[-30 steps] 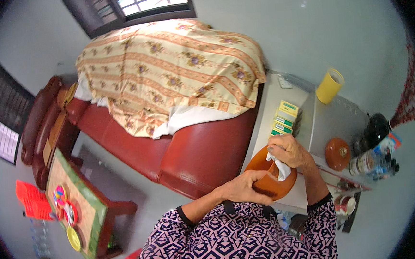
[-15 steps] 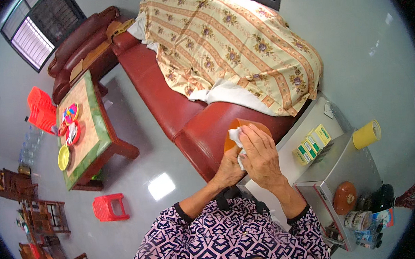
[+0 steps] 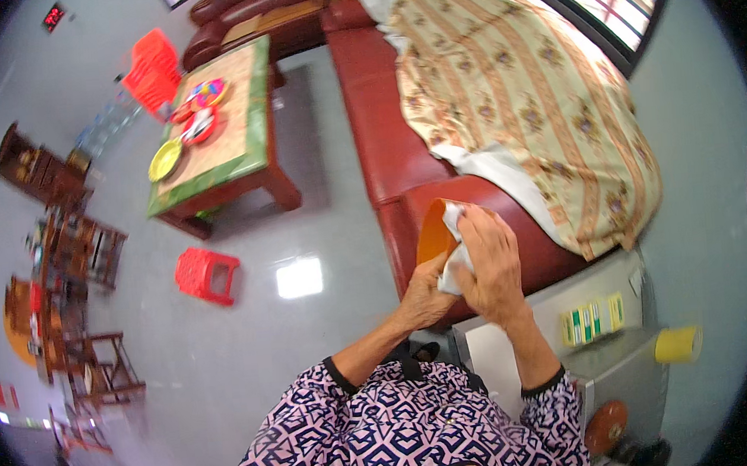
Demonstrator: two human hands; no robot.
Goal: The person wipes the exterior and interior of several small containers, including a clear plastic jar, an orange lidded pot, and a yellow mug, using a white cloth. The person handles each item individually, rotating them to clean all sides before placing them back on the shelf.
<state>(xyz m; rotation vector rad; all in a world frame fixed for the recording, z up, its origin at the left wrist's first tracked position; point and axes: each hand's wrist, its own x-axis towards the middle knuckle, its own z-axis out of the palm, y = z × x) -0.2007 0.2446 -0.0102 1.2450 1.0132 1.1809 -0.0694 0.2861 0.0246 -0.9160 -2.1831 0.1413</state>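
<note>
My left hand [image 3: 426, 297] is closed around the lower side of an orange-brown open container [image 3: 433, 234], which is tilted with its hollow inside partly showing. I cannot make out exactly what kind of container it is. A white cloth [image 3: 452, 278] is bunched in my right hand [image 3: 492, 264], whose fingers press it over the container's right rim. Part of the cloth hangs down between the two hands. Both hands are in front of my body, above the near end of a red leather sofa [image 3: 379, 159].
A floral cover [image 3: 527, 105] drapes the sofa. At right, a cabinet [image 3: 619, 382] stands near yellow-green boxes [image 3: 593, 320] and a yellow cylinder [image 3: 678, 345]. Left are a low table [image 3: 252, 146] with bowls, a red stool [image 3: 208, 276] and wooden chairs [image 3: 105, 364].
My view has turned, so the room sits further right in the picture. The container has tilted and shows more of its inside; both hands still hold container and cloth.
</note>
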